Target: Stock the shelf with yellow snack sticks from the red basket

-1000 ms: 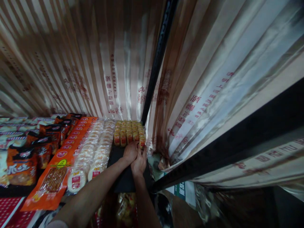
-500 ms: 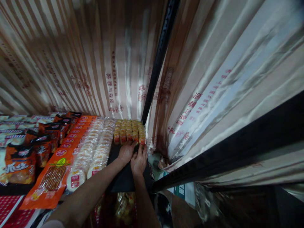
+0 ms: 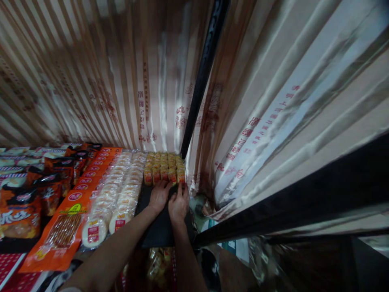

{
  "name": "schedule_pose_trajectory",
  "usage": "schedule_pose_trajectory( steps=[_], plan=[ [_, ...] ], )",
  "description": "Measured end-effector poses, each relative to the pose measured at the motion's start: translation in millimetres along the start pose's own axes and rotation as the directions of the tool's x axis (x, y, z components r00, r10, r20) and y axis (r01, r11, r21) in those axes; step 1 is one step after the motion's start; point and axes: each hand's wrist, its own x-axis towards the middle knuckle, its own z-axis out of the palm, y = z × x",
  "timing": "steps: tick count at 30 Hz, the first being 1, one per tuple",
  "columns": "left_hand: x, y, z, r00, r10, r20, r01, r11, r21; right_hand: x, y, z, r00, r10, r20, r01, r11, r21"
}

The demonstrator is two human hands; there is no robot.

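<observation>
Several rows of small yellow wrapped snack packs (image 3: 164,166) stand side by side at the back right corner of a black shelf (image 3: 154,227). My left hand (image 3: 159,195) is at the front of the middle rows, palm down, fingers stretched towards the lowest packs. Close beside it, my right hand (image 3: 178,205) reaches up to the front of the rightmost row, its fingers extended against the end pack. Neither hand shows a pack wrapped in its fingers. The fingertips partly cover the lower edges of the front packs.
Left of the packs run two rows of round white wrapped crackers (image 3: 94,231), flat orange snack bags (image 3: 60,235) and orange-black bags (image 3: 21,215). A black post (image 3: 200,81) rises at the corner before pleated printed curtains (image 3: 164,93). A dark bar (image 3: 288,182) crosses at right.
Both hands stay at the front of the yellow packs; the left hand has drawn slightly left, and the front packs stand a little more evenly. The camera view has shifted slightly.
</observation>
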Motion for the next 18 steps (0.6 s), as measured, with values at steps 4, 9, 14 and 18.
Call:
schedule_pose_trajectory(
  steps=[4, 9, 14, 18],
  plan=[
    [-1.0, -3.4, 4.4, 1.000, 0.019, -0.022, -0.019, 1.000, -0.007, -0.2, -1.9, -2.7, 1.000, 0.002, 0.008, -0.001, 1.000, -0.027],
    [-1.5, -5.0, 7.8, 0.998, 0.024, -0.056, -0.024, 1.000, -0.007, -0.4, -4.1, -5.4, 0.999, -0.001, 0.033, 0.002, 0.999, -0.037],
    [-2.1, -4.7, 3.5, 1.000, 0.021, -0.021, -0.022, 0.999, -0.029, -1.4, -2.3, -3.5, 1.000, -0.012, 0.024, 0.013, 1.000, -0.017],
    [-3.3, -5.0, 2.8, 1.000, 0.013, 0.001, -0.013, 0.997, -0.081, -2.7, -1.5, -2.8, 1.000, 0.001, 0.024, -0.001, 1.000, -0.004]
  ],
)
